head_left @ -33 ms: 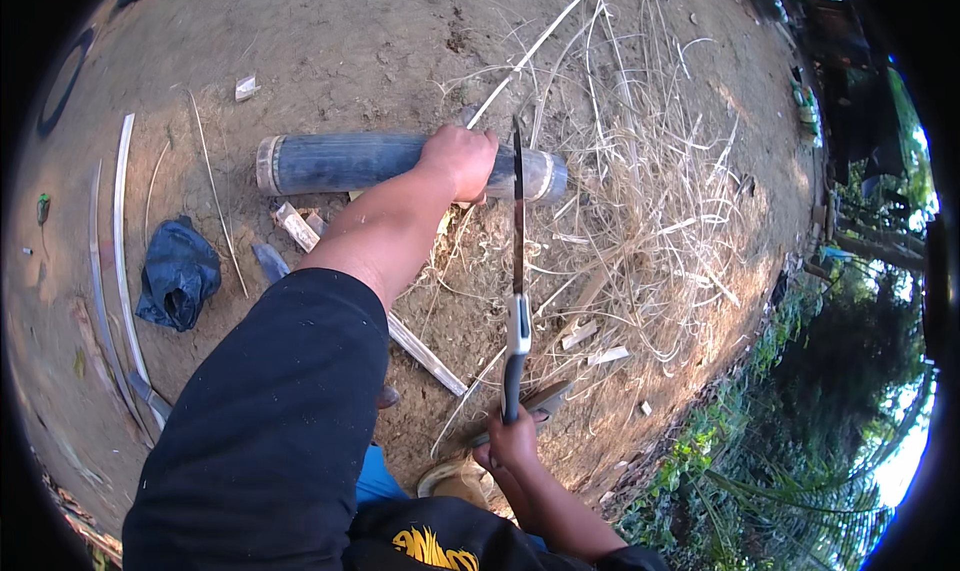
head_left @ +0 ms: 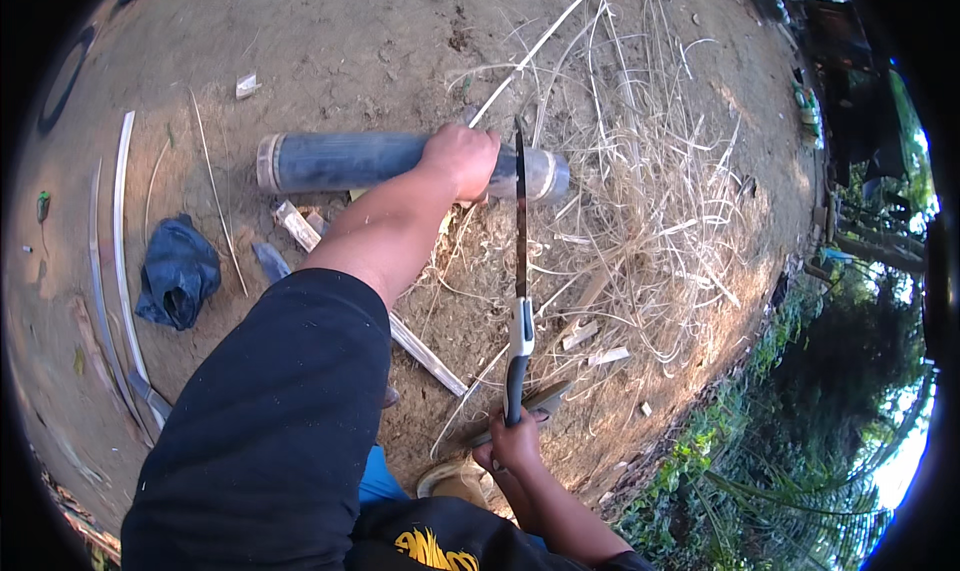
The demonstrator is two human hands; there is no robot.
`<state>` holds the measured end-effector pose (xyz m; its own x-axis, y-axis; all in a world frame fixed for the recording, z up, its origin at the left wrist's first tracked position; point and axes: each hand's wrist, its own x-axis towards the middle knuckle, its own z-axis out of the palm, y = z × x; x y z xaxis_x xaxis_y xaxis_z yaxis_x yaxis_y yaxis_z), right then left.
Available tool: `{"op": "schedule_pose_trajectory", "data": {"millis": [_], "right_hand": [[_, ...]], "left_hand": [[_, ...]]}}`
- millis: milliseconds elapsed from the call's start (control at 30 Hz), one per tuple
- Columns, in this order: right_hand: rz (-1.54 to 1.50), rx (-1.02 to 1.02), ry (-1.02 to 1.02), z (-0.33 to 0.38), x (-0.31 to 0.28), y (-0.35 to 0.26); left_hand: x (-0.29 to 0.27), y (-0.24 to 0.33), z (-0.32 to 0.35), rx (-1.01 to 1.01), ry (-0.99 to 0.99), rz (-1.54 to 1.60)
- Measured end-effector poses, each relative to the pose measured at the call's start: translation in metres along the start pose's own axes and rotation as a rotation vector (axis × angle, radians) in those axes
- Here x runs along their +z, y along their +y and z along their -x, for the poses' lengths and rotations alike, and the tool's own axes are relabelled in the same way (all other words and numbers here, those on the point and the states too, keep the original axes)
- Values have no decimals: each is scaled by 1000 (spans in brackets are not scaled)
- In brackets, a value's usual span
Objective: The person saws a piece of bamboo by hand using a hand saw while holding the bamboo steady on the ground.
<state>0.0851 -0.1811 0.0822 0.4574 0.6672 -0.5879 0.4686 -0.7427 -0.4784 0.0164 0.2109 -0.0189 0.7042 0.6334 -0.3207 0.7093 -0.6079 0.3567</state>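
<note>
A thick, dark bamboo section [head_left: 345,161] lies crosswise on the ground, with pale bands near both ends. My left hand [head_left: 462,161] grips it from above, right of its middle; some of its fingers are hidden behind the bamboo. A hand saw [head_left: 521,236] with a long narrow blade and a grey-and-black handle stretches away from me. Its blade crosses the bamboo just right of my left hand, near the right end; how deep it cuts cannot be seen. My right hand [head_left: 516,443] is closed around the end of the saw handle, close to my foot.
Tangled pale shavings [head_left: 650,201] cover the ground at right. A long split strip [head_left: 535,51] reaches away beyond my left hand. At left are a crumpled black plastic bag [head_left: 180,271] and long strips [head_left: 120,221]. Split wood [head_left: 425,351] lies below the bamboo; green plants [head_left: 690,451] border the lower right.
The saw and my right hand have shifted very slightly toward me. My left hand remains on the bamboo.
</note>
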Motion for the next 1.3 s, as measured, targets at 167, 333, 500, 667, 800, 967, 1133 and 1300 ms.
{"op": "schedule_pose_trajectory", "data": {"millis": [167, 333, 500, 667, 800, 967, 1133, 1300], "right_hand": [[74, 177, -76, -144, -13, -38], [69, 64, -21, -8, 8, 39], [37, 317, -136, -113, -7, -17], [154, 217, -118, -79, 2, -4], [82, 151, -55, -4, 5, 32], [-34, 150, -45, -149, -9, -28], [101, 26, -28, 0, 2, 43], [48, 345, -192, -105, -10, -38]], "left_hand": [[-9, 15, -15, 46, 40, 54], [-3, -5, -3, 1, 14, 4], [-12, 9, -13, 26, 27, 40], [-5, 1, -3, 14, -12, -9], [3, -5, -4, 36, 22, 0], [7, 23, -14, 47, 48, 36], [5, -5, -6, 21, 46, -43], [-11, 3, -4, -11, -34, 15]]}}
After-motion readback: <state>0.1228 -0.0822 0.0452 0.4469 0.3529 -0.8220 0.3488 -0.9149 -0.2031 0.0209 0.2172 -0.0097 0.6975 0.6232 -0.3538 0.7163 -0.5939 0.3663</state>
